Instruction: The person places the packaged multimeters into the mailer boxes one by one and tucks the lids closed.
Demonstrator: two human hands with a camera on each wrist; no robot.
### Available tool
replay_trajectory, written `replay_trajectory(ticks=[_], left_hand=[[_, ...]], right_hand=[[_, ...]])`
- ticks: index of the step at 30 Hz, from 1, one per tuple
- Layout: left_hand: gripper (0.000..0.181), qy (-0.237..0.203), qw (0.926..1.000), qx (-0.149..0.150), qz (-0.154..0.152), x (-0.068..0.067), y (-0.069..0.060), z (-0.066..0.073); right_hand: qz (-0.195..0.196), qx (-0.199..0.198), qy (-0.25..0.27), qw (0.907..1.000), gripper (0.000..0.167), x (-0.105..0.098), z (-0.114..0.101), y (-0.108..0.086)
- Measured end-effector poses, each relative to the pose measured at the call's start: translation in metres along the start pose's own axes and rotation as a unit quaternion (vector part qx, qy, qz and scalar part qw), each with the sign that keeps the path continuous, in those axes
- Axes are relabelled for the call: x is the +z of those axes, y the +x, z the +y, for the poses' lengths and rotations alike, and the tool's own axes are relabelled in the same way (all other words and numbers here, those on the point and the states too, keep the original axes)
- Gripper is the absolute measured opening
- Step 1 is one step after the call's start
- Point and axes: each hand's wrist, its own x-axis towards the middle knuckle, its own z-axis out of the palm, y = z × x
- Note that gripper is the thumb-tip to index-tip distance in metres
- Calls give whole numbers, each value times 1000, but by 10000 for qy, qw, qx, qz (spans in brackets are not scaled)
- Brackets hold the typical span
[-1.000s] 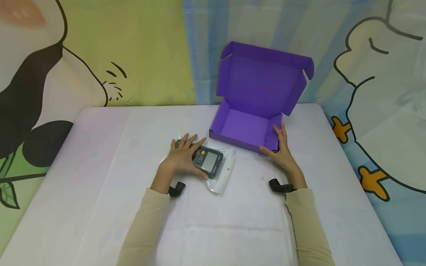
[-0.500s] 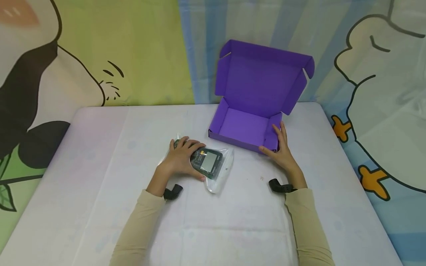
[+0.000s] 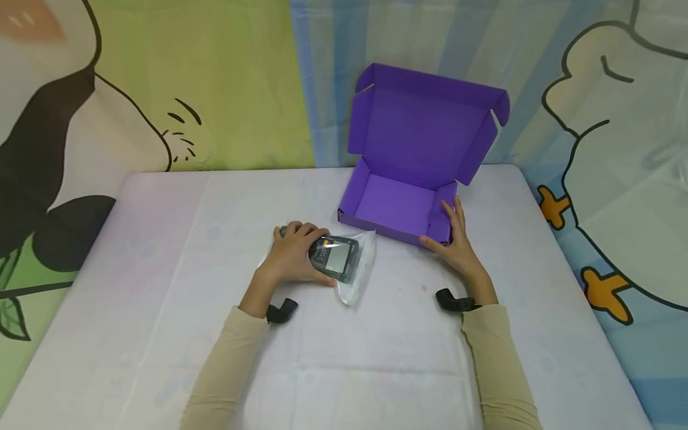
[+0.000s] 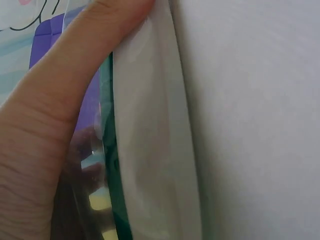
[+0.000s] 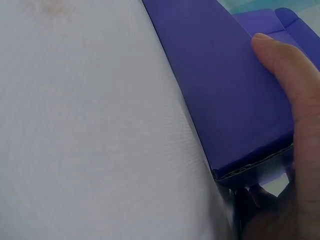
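Note:
In the head view my left hand [image 3: 294,258] grips a dark green handheld device [image 3: 337,257] with a grey screen, like a multimeter, inside a clear plastic bag [image 3: 361,272]. The fingers curl over its far edge and the thumb holds the near edge. Much of the device lies hidden under the hand. The left wrist view has the thumb [image 4: 65,80] against the bag's side, at a slant to the white table. My right hand [image 3: 458,249] holds the front right corner of an open purple cardboard box [image 3: 400,206], thumb on its front wall and fingers along its right side.
The box stands with its lid [image 3: 424,128] raised, leaning back toward the printed curtain [image 3: 231,83]. A white cloth covers the table [image 3: 376,370]. Its back edge runs just behind the box.
My left fingers have closed around the bagged device, which now looks slightly lifted or tilted, its near bag end shifted a little away from me. The right hand and the box have stayed put.

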Motion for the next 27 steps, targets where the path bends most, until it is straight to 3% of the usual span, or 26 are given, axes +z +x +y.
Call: replay_trajectory(ticks=[6, 9, 13, 17, 27], left_hand=[[109, 138, 9999, -69, -24, -3, -1, 0], [110, 102, 9999, -88, 3, -6, -2, -1], [110, 81, 9999, -83, 117, -9, -3, -1], [110, 88, 9997, -80, 207, -12, -4, 1], [108, 53, 9984, -52, 559, -20, -5, 12]], right_hand=[[-24, 0, 31, 10000, 91, -1, 1, 1], [4, -31, -12, 10000, 93, -1, 16, 4], [22, -43, 27, 10000, 94, 0, 19, 4], [-23, 20, 24, 10000, 93, 0, 0, 0], [12, 2, 4, 10000, 92, 0, -2, -1]])
